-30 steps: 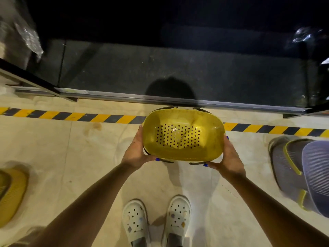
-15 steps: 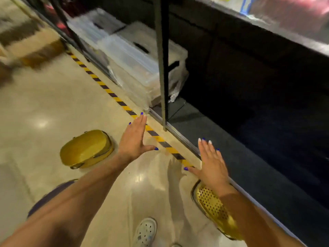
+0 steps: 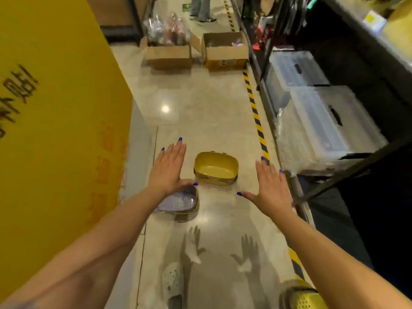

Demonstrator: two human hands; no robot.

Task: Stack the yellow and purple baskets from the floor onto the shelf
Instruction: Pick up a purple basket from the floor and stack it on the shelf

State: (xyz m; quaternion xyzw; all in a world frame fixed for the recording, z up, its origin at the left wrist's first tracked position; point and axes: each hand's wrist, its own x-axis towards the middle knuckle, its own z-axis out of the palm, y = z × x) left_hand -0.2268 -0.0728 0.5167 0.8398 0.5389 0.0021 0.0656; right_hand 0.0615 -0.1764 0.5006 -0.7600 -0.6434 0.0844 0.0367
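A yellow basket (image 3: 215, 167) lies on the floor ahead of me, tipped so its hollow faces me. A purple basket (image 3: 178, 202) rests on the floor just nearer, partly under my left wrist. My left hand (image 3: 168, 169) hovers open, fingers spread, to the left of the yellow basket. My right hand (image 3: 269, 188) is open too, to the basket's right. Both hands hold nothing. Another yellow perforated basket (image 3: 301, 296) sits at the bottom right by the low dark shelf (image 3: 330, 219).
A large yellow panel (image 3: 55, 108) fills the left side. Black and yellow tape (image 3: 256, 117) runs along the shelf edge. Clear lidded bins (image 3: 323, 121) sit on the shelf. Two cardboard boxes (image 3: 196, 54) stand farther down the aisle, with a person's legs (image 3: 201, 7) beyond.
A second ago both hands held a yellow basket before the shelf. Now it sits at the bottom right, and the view has turned left down the aisle with both hands free.
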